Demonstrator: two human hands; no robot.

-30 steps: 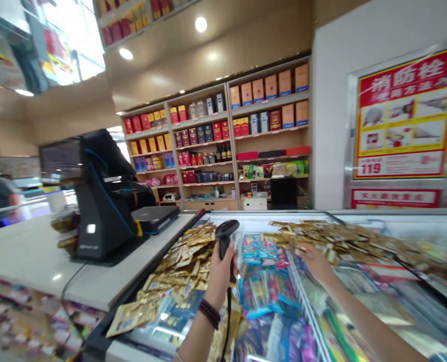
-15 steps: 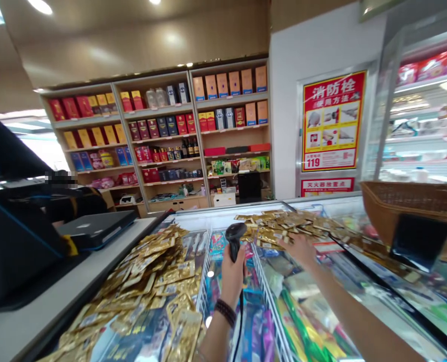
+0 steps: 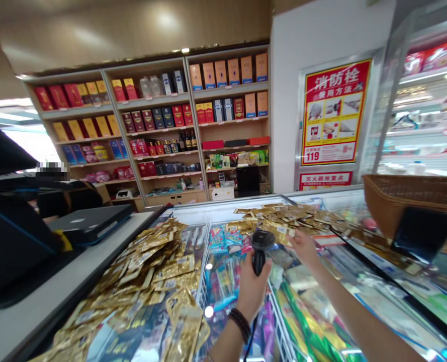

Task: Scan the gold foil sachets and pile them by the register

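A black handheld barcode scanner (image 3: 263, 240) is gripped upright by my left hand (image 3: 251, 286), its cord trailing down past the wrist. My right hand (image 3: 304, 250) is closed, pinching the corner of a gold foil packet (image 3: 278, 230) just beyond the scanner head. Behind that packet spreads a heap of similar gold packets (image 3: 309, 213) on the glass top of a chest freezer. Another larger pile of gold packets (image 3: 144, 269) lies to the left of my left hand. Colourful wrapped goods (image 3: 223, 276) show in wire baskets below the glass.
On the right a wicker basket (image 3: 430, 201) stands behind a dark small screen (image 3: 423, 235). A grey counter (image 3: 23, 306) with a black flat device (image 3: 95, 223) and a monitor runs along the left. Partly hidden, a person (image 3: 72, 196) is at the left. Stocked shelves (image 3: 163, 129) line the back.
My right hand has closed on a gold packet and drawn it slightly towards me. The scanner in my left hand has moved right, closer to that packet. The view has shifted a little.
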